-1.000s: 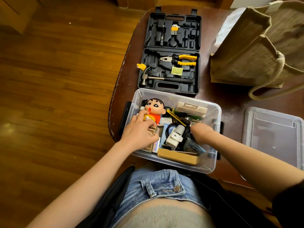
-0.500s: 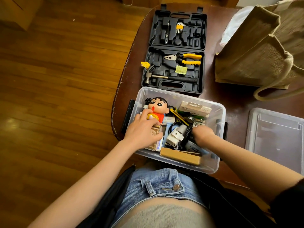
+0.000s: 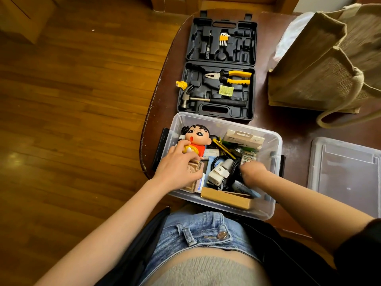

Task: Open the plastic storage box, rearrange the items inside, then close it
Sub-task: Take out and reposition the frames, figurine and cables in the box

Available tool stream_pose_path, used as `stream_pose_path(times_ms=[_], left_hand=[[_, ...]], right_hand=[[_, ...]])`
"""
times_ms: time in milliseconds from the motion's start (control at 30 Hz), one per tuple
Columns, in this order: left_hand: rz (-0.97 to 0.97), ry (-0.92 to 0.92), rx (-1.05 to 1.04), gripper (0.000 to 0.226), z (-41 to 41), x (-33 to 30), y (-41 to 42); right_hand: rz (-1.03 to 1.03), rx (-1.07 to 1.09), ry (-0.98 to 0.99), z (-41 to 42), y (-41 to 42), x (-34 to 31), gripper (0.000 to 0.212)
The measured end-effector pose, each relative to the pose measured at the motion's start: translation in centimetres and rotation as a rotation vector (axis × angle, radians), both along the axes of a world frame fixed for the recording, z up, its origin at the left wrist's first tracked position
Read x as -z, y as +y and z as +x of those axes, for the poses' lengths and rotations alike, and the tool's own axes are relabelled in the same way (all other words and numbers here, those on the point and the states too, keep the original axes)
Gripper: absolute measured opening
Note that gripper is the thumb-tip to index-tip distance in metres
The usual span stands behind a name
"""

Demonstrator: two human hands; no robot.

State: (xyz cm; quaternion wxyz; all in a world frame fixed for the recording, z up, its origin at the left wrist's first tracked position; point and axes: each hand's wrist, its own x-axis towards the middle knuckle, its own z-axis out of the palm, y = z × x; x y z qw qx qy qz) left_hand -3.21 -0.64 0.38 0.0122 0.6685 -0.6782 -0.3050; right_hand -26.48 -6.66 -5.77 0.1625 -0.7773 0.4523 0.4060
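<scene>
Change: across the last second both hands stay inside the clear plastic storage box (image 3: 275,141); the shift in framing looks like head movement, and the items hardly move.
Left hand: the left hand (image 3: 178,169) lies palm down over a small tan cardboard box (image 3: 196,174); its fingers are loosely spread, the foremost fingertip touching the yellow base of a cartoon boy figurine in a red shirt (image 3: 196,140).
Right hand: the right hand (image 3: 252,172) reaches down among black cables (image 3: 216,161) just beside a white plug adapter (image 3: 219,172); its fingers are hidden, so I cannot tell whether they pinch anything.
Task meaning: judged from this, the box is open and rearranging is under way; closing is not yet done.
Lid: the clear plastic lid (image 3: 348,174) lies flat, well apart to the right of the right hand.
Box position: it sits at the near edge of the dark brown wooden table (image 3: 266,124), against the person's lap.
Beyond the fingertips: an open black plastic tool case (image 3: 218,67) holds yellow-handled pliers (image 3: 231,76) and a hammer (image 3: 206,99).
Far right: a brown woven jute bag (image 3: 325,62) stands on the table.
Room: warm polished wooden floorboards (image 3: 72,100) stretch left of the left hand.
</scene>
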Motion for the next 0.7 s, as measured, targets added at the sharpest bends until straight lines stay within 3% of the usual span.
stream_pose_path(times_ms=[333,700], left_hand=[[-0.005,0.035,-0.014,0.035,0.06,-0.34,0.19],[0.013,0.072,-0.040,0.033,-0.15,-0.97,0.58]], right_hand=[[-0.153,-0.049,0.029,0.10,0.63,0.42,0.029],[-0.104,0.014,-0.081,-0.06,0.47,0.80,0.021]])
